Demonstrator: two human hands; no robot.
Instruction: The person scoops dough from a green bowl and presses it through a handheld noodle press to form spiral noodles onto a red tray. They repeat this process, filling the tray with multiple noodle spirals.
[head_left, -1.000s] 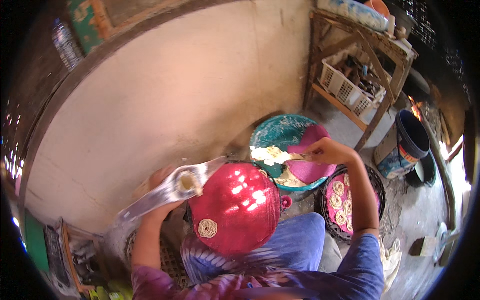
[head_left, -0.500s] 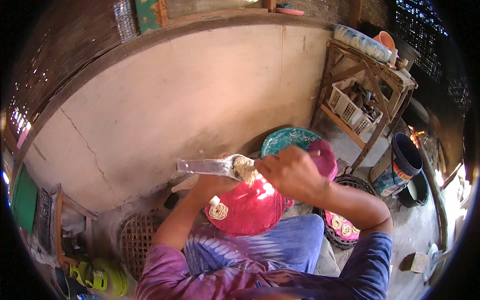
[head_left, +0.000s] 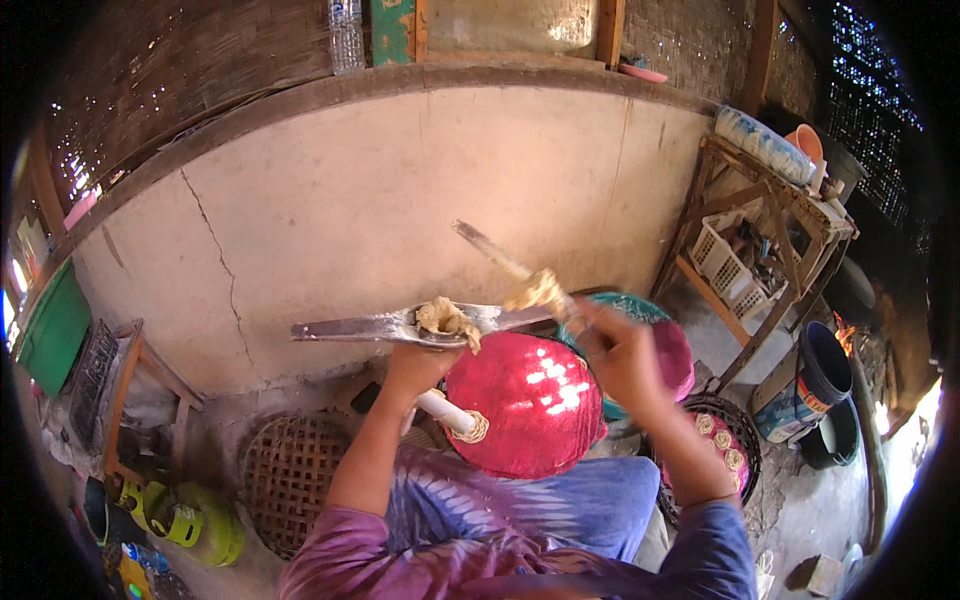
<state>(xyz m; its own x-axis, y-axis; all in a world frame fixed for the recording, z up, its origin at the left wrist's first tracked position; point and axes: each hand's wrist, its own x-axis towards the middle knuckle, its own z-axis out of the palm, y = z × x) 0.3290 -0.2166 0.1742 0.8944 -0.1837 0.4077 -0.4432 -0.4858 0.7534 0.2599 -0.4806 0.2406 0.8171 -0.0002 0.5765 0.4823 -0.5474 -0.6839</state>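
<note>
My left hand (head_left: 412, 375) is closed round a wooden-handled dough press (head_left: 350, 328), its long bar lying crosswise and pale dough (head_left: 445, 318) heaped in the middle. Below that fist a white tube (head_left: 445, 408) slants down to a coiled rosette of dough strands (head_left: 470, 427) on a round, red cloth-covered pad (head_left: 525, 400) above my lap. My right hand (head_left: 615, 350), blurred, grips a wooden stick (head_left: 490, 247) raised up and leftward, with a lump of dough (head_left: 540, 290) smeared along it. Hand and stick are apart from the press's dough.
Behind the pad stand a teal basin (head_left: 625, 302) and a magenta cloth bundle (head_left: 675, 360). On the right, a dark basket (head_left: 690, 410) holds several rosettes, near a bucket (head_left: 822, 365). To the left are a woven basket (head_left: 295, 475) and a green gas cylinder (head_left: 210, 525).
My right hand and the stick have lifted off the press, carrying dough; the stick now shows at full length. The press is tilted differently, exposing more tube. The whole view has shifted.
</note>
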